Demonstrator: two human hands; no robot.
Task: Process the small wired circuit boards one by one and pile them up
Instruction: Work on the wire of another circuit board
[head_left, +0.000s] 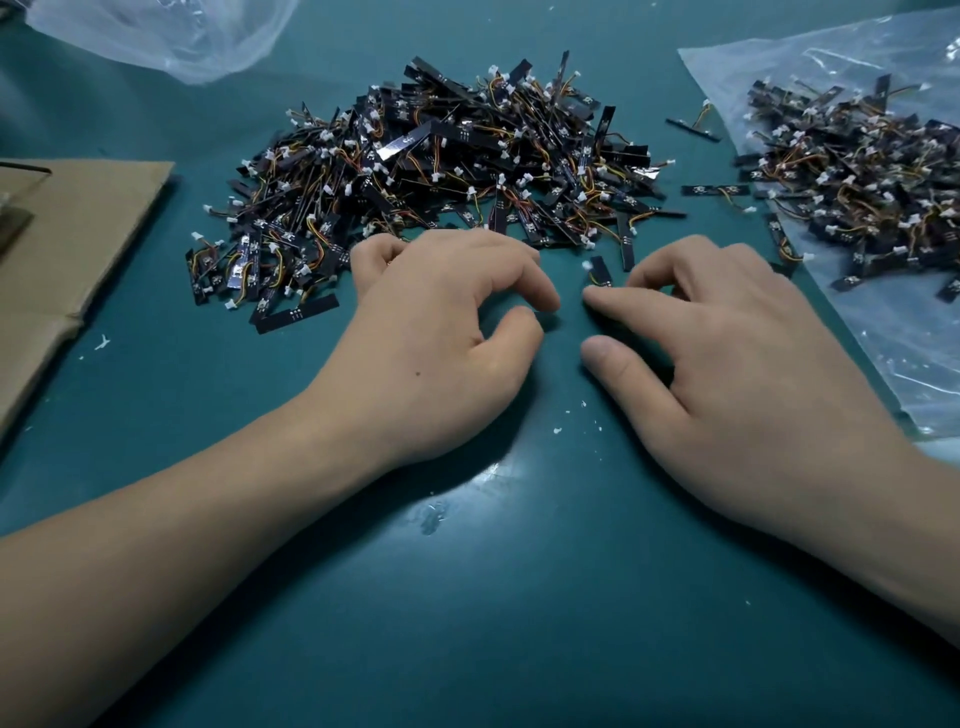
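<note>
A big heap of small black wired circuit boards (441, 171) lies on the green mat beyond my hands. A second heap (862, 182) rests on a clear plastic bag at the right. My left hand (436, 332) rests on the mat at the big heap's near edge, its fingers loosely curled and holding nothing. My right hand (727, 353) lies beside it, fingers loosely bent, index fingertip close to a single small board (600, 271) that lies on the mat. I cannot tell whether the finger touches that board.
A flattened cardboard sheet (67, 249) lies at the left. Another clear plastic bag (171, 36) sits at the top left. The bag under the right heap (904, 353) reaches down the right side. Loose boards (693, 130) and white crumbs dot the green mat (467, 597).
</note>
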